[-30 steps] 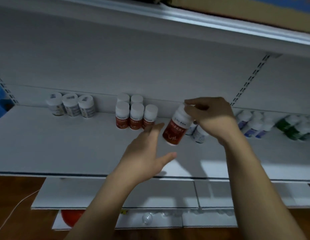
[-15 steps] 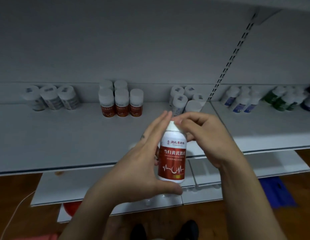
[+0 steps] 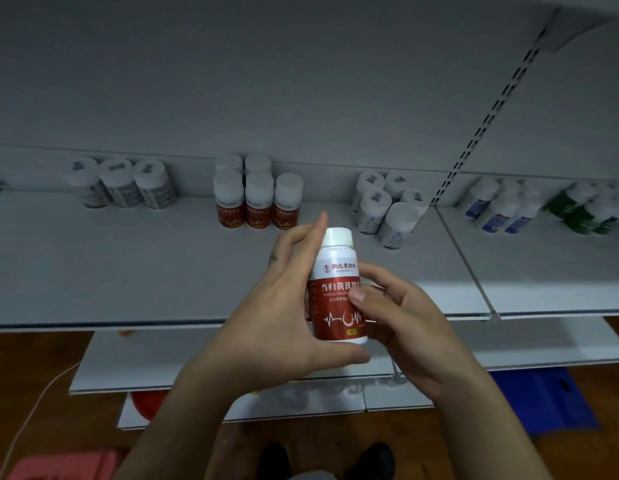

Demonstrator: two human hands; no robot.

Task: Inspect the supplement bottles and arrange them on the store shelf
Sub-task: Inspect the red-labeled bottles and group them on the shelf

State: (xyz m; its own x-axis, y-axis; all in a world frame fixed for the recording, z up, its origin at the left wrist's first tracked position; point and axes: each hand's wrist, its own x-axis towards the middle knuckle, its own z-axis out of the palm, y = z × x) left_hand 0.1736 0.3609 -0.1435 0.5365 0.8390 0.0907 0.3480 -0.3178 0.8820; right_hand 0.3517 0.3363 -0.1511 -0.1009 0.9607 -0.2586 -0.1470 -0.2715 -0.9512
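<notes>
- I see the red-labelled bottle [image 3: 336,271] held upright, white cap on top, label facing the camera, in the air in front of the shelf [image 3: 128,265].
- Left hand [image 3: 283,306]: fingers nearly straight along the bottle's left and rear side, thumb hooked under its base; it holds the bottle.
- Right hand [image 3: 405,323]: thumb pressed on the label, fingers curled round the bottle's right side; it grips the bottle too.
- Beyond the left hand's fingertips, five matching bottles [image 3: 257,202] stand at the back of the shelf, three in front and two behind.
- Beyond the right hand, a cluster of white bottles [image 3: 387,209] stands near the upright.
- Further right of that hand: blue-labelled bottles [image 3: 498,209], then green bottles [image 3: 585,209].
- Well left of the left hand: three grey-labelled bottles [image 3: 124,185].
</notes>
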